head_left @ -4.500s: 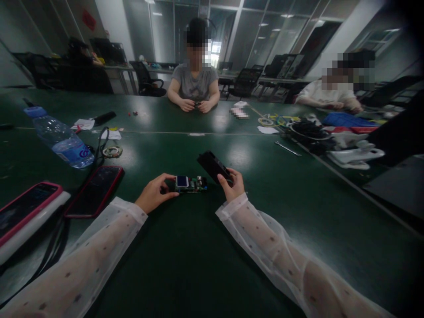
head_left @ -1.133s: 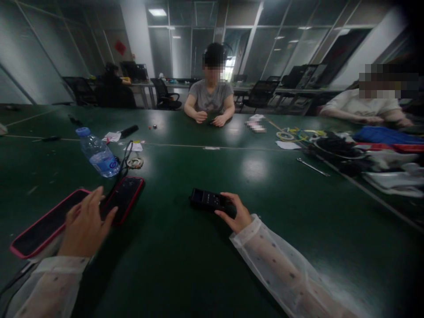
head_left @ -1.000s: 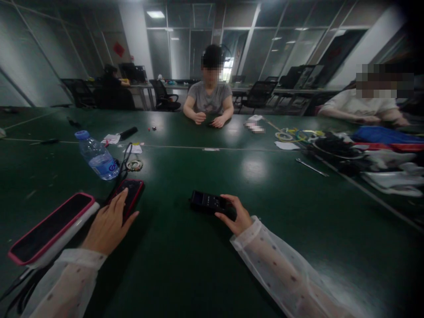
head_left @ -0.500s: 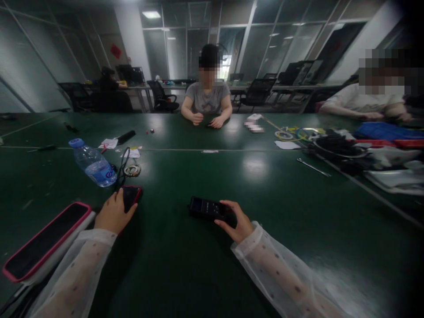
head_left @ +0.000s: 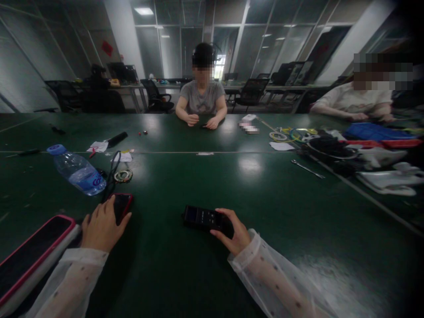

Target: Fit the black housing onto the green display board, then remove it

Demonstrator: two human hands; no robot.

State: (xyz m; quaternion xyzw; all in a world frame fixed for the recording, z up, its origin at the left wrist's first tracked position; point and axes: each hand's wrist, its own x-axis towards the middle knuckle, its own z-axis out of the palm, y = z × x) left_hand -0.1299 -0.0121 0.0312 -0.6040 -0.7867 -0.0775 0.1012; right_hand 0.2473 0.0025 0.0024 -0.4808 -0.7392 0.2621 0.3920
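Observation:
My left hand [head_left: 103, 225] rests with its fingers apart over a dark phone with a red edge [head_left: 123, 206] on the green table [head_left: 159, 265]. Whether it grips the phone I cannot tell; the thumb lies by its near edge. Right of centre, my right hand [head_left: 232, 229] has its thumb and fingers around the right end of a black handheld device [head_left: 200, 217] with a small screen and buttons. The device lies on the table. Beyond my left hand, a water bottle [head_left: 81, 174] lies tilted near a small coil [head_left: 123, 176].
A long pink-rimmed case [head_left: 36, 251] lies at the left. A wrench [head_left: 308, 169], cables [head_left: 280, 136], a blue tray [head_left: 371, 131] and white items [head_left: 387, 181] are at the right. One person [head_left: 202, 95] sits opposite, another [head_left: 357, 99] at the far right.
The view has shifted a little, so the table's things appear further left and the near ones lower. Both hands stay at the same objects.

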